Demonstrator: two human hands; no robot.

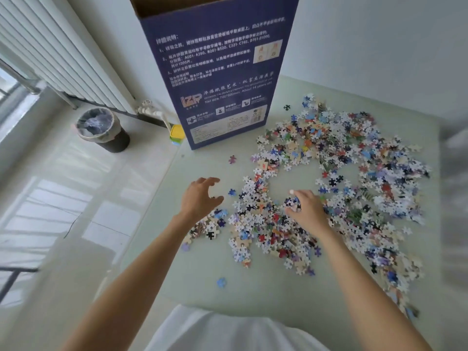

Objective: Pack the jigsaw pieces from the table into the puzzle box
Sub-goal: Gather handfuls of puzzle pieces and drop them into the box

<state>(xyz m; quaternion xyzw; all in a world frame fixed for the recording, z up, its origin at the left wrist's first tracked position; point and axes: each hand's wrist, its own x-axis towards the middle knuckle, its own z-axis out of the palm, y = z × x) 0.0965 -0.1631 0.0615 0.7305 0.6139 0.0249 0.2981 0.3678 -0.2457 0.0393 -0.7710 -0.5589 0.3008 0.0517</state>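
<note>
**Gathering a handful from the near side of the heap**

We have 2 hands over the pale green table [253, 287], and the jigsaw pieces [342, 178] lie in a loose heap across its middle and right side, thinning toward the near right corner. A few strays sit apart: 1 blue piece [221, 282] near the front edge, and 1 purple piece [232, 159] toward the box. The puzzle box [220, 72], tall and dark blue, stands upright at the far left corner with its top open.

Our right hand [307, 209] is curled down into the heap, fingers closed round a small clump of pieces; how many it holds we cannot tell, since the knuckles hide them. Our left hand [200, 198] hovers just left of the heap with fingers spread and bent, holding nothing, above the small cluster at the heap's left fringe.

To do this step well, we judge it best to bring the left hand in as a wall and sweep pieces toward the right, cupping both hands under 1 load. The box mouth is high, so a loose grip would likely shed pieces on the way up. Strays are best swept into the heap first.

Beyond the table's left edge stand a lined waste bin [101, 129] and a radiator [65, 54].
</note>
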